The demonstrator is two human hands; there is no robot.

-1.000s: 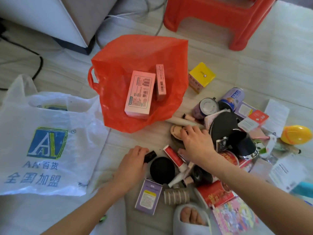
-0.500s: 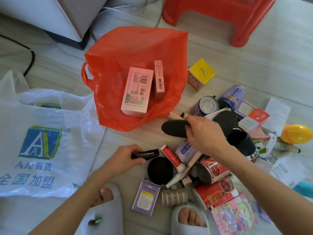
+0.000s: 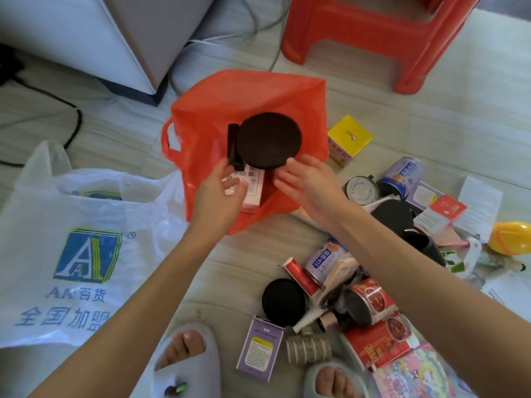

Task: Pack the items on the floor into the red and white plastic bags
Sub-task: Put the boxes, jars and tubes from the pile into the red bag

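Observation:
The red plastic bag [image 3: 250, 93] lies open on the floor with a pink box [image 3: 253, 187] inside. A black round disc [image 3: 268, 139] hangs over its mouth, and the thumb of my right hand [image 3: 306, 183] touches its lower edge with the fingers spread. A small black tube [image 3: 234, 147] stands upright beside the disc, just above the loose fingers of my left hand [image 3: 219, 192]. The white plastic bag [image 3: 86, 214] with a blue logo lies to the left. Loose items sit in a pile at the right: cans [image 3: 360, 189], a second black disc [image 3: 283, 301], a red tube [image 3: 300, 275].
A yellow box [image 3: 349, 136] sits right of the red bag. A purple box [image 3: 260, 349] and a roll of tape [image 3: 309, 347] lie near my slippered feet. A red stool [image 3: 373, 33] stands behind, grey furniture [image 3: 115, 33] and cables at back left. A yellow toy [image 3: 510, 237] lies far right.
Both hands rose from the pile to the red bag's mouth, the left bringing the black tube and the right the black disc. Their fingers have now loosened.

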